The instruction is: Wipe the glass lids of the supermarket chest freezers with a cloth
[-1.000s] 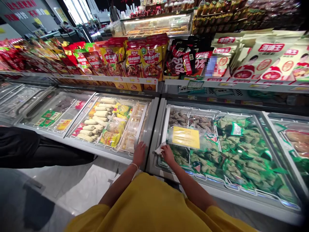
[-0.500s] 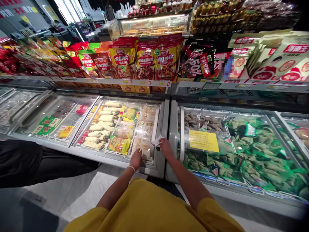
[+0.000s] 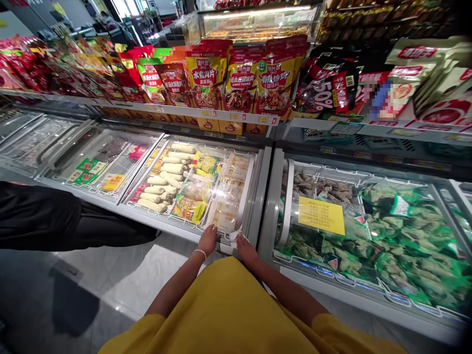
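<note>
Right hand (image 3: 246, 250) grips white cloth (image 3: 235, 236), five o'clock on freezer (image 3: 262, 189); left hand (image 3: 207, 240) fingers-extended, six o'clock; progress indeterminable.

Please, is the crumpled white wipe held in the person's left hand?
No, the right hand holds the white wipe, while the left hand is at the freezer's front edge.

A bright strip (image 3: 258, 13) shines at 12 o'clock, inside the display case (image 3: 254, 33). White glare sits on the freezer glass (image 3: 233, 186) near the centre. At 8 o'clock, the floor (image 3: 110, 295) is shadowed. Edges look stretched.
</note>
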`<state>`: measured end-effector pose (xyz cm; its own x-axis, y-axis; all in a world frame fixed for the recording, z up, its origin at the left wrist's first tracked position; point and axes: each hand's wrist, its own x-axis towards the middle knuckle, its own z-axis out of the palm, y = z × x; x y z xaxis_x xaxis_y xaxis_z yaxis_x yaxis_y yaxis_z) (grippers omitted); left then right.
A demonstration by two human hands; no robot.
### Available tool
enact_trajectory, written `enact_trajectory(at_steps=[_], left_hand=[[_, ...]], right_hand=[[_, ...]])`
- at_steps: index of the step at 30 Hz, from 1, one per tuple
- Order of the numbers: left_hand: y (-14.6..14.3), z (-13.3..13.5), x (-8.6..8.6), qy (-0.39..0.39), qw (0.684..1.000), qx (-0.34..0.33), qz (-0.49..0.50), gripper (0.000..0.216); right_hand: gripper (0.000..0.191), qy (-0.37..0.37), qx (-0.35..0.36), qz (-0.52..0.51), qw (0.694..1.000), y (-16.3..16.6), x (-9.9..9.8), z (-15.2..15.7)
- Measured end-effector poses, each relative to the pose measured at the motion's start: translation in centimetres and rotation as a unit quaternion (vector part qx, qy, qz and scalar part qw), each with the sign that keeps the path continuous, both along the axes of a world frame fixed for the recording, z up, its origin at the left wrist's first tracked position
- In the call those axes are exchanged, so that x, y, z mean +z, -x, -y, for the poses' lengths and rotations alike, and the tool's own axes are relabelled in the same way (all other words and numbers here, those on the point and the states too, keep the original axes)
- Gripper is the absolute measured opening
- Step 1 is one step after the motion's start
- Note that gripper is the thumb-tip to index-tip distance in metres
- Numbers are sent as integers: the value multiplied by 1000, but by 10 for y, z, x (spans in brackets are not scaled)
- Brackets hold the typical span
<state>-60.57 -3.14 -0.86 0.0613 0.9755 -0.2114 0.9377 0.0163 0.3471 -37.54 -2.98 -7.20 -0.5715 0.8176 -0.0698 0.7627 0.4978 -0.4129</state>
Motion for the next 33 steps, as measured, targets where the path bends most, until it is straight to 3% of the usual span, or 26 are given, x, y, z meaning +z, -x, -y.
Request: enact_trajectory(at_steps=[3, 8, 12, 19, 22, 26, 28, 30, 33], left_hand=[[11, 2, -8, 1, 1000, -2, 4, 56], [37, -16, -16, -9, 1000, -15, 0, 58], [70, -46, -9, -16, 998, -66, 0, 61], [148, -96, 7, -29, 993, -111, 10, 60], [170, -109, 8, -19, 991, -136, 6, 60], [182, -122, 3, -25, 982, -188, 5, 63], [184, -127, -1, -32, 974, -223, 7, 63], [185, -132, -5, -36, 968, -247, 3, 63], [192, -138, -8, -31, 967, -252, -15, 62]], right_hand=[[63, -6, 69, 14, 998, 7, -6, -2], [64, -19, 46, 27, 998, 36, -18, -4], [66, -30, -52, 40, 997, 71, -20, -15], [79, 26, -244, 35, 969, 128, 22, -119], [72, 8, -288, 26, 957, 146, 14, -100], [75, -26, -240, 16, 970, 161, -18, -19], [77, -24, -214, 17, 976, 159, -22, -2], [79, -17, -227, 13, 974, 151, -13, -15], [80, -15, -310, 7, 950, 148, 7, -65]])
